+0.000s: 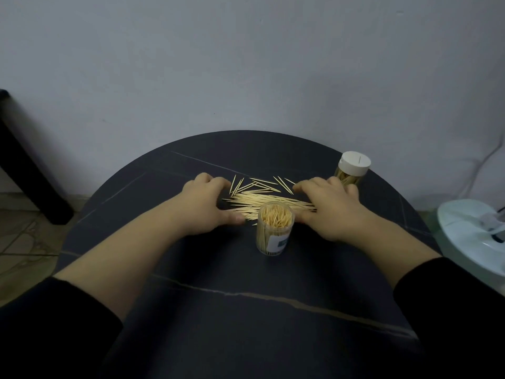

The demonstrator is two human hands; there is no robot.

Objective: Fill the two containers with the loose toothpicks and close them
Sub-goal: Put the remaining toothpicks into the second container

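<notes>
**Two hands cup a heap of loose toothpicks on a round dark desk**

The left hand (210, 206) rests on the desk (240, 272) at the left end of the heap. Its fingers curve round the far side and its thumb reaches along the near side, a wide cupped shape that grips nothing. The right hand (330, 209) mirrors it at the right end, spread wide, with its palm lying over the tips of some sticks.

Between the hands, around the middle of the desk, lie the loose toothpicks (262, 199). Most are roughly parallel, and a few are scattered towards the far edge.

Just on the near side of the heap stands the open container (274, 233), a clear upright tube with no lid, packed with toothpicks almost to its rim. The closed container (351, 170) stands by the far right edge, just beyond the right hand, and its white lid (355, 162) is on.

The step in hand looks like gathering. The next move probably calls for squeezing the sticks into one aligned bundle, lifting it and feeding it into the open tube, which has little room left. No lid for that tube is visible.

The open tube bears a white label (278, 242) with a blue patch. Its writing is too small to read.
</notes>
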